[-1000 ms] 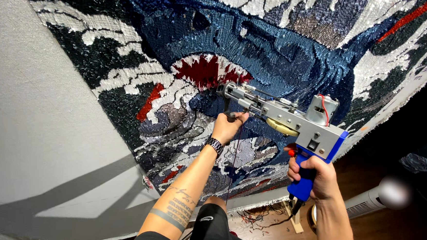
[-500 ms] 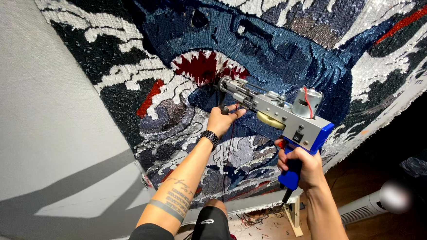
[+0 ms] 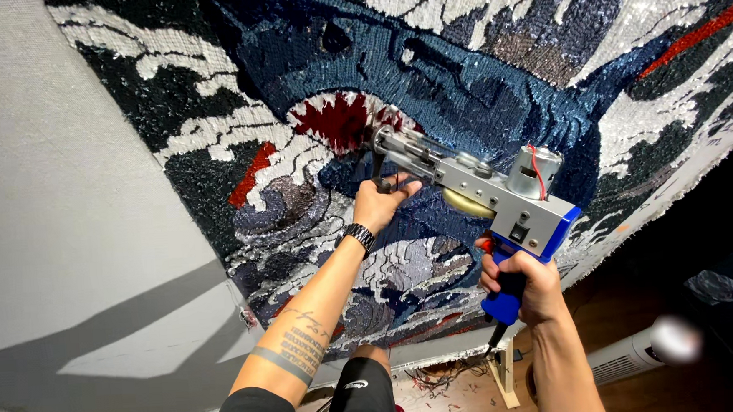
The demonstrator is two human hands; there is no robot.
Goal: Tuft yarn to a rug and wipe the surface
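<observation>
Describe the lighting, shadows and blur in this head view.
Head view: wide-angle bend at the edges; a broad grey shadow crosses the bare white cloth; the tufting gun and both hands are sharp; the white fan at lower right glares and blurs; the right side is dark.

A big white cloth (image 3: 74,205) stretches tight and holds a yarn shark picture (image 3: 427,86). Below the cloth is a brown wood floor (image 3: 631,309), with yarn scraps (image 3: 438,382) and a white fan (image 3: 633,355) lying on it.

Tufted rug (image 3: 477,83) blocks ahead; tufting gun (image 3: 483,187) spans between hands; open room lower right.
</observation>
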